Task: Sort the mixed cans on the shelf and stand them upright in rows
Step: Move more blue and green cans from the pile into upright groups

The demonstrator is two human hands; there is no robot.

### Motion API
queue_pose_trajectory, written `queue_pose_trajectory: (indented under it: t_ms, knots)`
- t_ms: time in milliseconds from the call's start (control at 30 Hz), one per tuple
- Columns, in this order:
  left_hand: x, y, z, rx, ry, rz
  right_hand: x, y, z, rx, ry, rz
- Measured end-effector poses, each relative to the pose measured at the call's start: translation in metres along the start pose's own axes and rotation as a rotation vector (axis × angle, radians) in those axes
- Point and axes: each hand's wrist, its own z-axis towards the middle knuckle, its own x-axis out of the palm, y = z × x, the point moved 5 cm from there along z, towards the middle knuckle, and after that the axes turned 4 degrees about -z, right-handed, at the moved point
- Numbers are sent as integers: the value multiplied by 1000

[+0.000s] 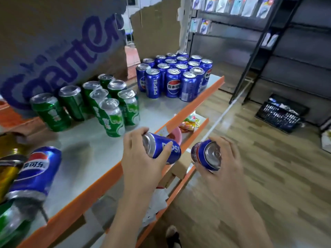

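We held a blue can point(163, 150) in our left hand point(143, 158), fingers curled round it, low at centre frame over the shelf point(86, 158) edge. Our right hand point(223, 163) gripped another blue can point(206, 155) beside it. Upright blue cans point(173, 76) stood in rows at upper centre, green cans point(93, 104) left of them.

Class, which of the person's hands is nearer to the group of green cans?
Left. The left hand is just below-right of the green cans; the right hand is farther right, off the shelf.
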Motion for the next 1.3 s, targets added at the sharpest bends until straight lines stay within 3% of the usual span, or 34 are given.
queue_pose_trajectory:
  t_ms: [300, 733, 967, 1133, 1300]
  knots:
    - [128, -19, 122, 93, 33, 133, 20, -91, 145, -1, 14, 7]
    - [256, -34, 194, 221, 55, 317, 43, -201, 272, 67, 89, 71]
    - [372, -54, 243, 222, -30, 334, 40, -287, 381, -7, 119, 117]
    - [456, -79, 291, 261, -59, 498, 40, -350, 454, -68, 227, 163]
    - [497, -90, 350, 308, -15, 734, 56, -396, 512, -100, 336, 199]
